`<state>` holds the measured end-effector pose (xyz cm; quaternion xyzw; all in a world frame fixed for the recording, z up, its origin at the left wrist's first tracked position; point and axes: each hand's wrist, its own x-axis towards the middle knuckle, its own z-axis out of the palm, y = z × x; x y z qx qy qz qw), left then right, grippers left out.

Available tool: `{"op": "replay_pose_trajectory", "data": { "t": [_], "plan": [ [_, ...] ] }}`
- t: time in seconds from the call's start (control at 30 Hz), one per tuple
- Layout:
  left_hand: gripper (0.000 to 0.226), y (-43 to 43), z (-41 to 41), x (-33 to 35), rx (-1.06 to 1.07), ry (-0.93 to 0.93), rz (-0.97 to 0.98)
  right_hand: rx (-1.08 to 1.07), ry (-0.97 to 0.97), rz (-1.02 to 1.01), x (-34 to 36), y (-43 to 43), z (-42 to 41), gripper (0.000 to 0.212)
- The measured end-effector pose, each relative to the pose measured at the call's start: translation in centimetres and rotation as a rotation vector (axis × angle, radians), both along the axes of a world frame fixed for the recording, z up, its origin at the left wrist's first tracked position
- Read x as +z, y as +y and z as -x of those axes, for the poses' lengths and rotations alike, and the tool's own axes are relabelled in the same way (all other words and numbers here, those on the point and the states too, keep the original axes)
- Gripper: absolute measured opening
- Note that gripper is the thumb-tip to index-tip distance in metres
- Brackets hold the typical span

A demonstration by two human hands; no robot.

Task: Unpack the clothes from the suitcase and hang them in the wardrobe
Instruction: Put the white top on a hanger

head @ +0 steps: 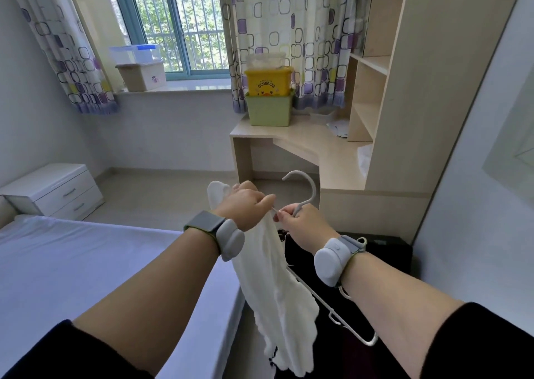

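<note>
In the head view, our left grip [245,205] curls round the bunched top of the white garment [277,292]. The garment hangs between our forearms, above what we take for the dark suitcase [375,251]. Our right grip [300,225] pinches the hanger [306,187] at its neck, touching the cloth. We should open the neckline and feed one hanger shoulder in, hook free. The bed [72,263] lies left; the surface [312,144] ahead carries stacked boxes [270,108]. We cannot pick out the wardrobe.

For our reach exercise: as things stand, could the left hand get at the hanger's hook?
Probably yes: the hanger's hook stands bare close beside the left hand, nothing between, though that hand grips the white garment.
</note>
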<state>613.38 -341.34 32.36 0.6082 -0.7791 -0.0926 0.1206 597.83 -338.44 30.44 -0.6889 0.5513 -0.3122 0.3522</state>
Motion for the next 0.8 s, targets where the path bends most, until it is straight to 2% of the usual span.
{"op": "replay_pose_trajectory", "data": {
  "t": [0.1, 0.17, 0.3, 0.4, 0.5, 0.57, 0.67, 0.8],
  "plan": [
    [0.038, 0.4, 0.7, 0.0, -0.111, -0.064, 0.048, -0.022, -0.128, -0.039, -0.4, -0.4, 1.5, 0.026],
    [0.043, 0.5, 1.6, 0.2, -0.126, -0.105, 0.089, 0.012, -0.226, -0.094, -0.3, -0.2, 2.3, 0.025],
    [0.054, 1.5, 2.3, 1.1, -0.049, -0.088, 0.239, 0.232, -0.495, -0.29, 0.5, 0.3, 3.0, 0.014],
    [0.056, 1.6, 1.7, 1.4, 0.044, 0.014, 0.213, 0.448, -0.611, -0.56, 1.3, -0.2, 4.9, 0.041],
    [0.047, 2.3, 1.5, 2.2, 0.084, -0.007, 0.134, 0.472, -0.504, -0.607, 0.7, -1.5, 6.1, 0.05],
    [0.043, 2.8, 1.6, 2.6, 0.096, 0.008, 0.104, 0.451, -0.408, -0.566, 0.4, -2.0, 5.9, 0.046],
    [0.041, 3.8, 2.0, 3.0, 0.084, 0.038, 0.055, 0.535, -0.3, -0.509, 0.3, -1.7, 4.6, 0.031],
    [0.04, 5.3, 2.4, 3.5, 0.099, 0.06, 0.044, 0.629, -0.076, -0.425, 0.0, -1.4, 3.2, 0.035]
  ]
}}
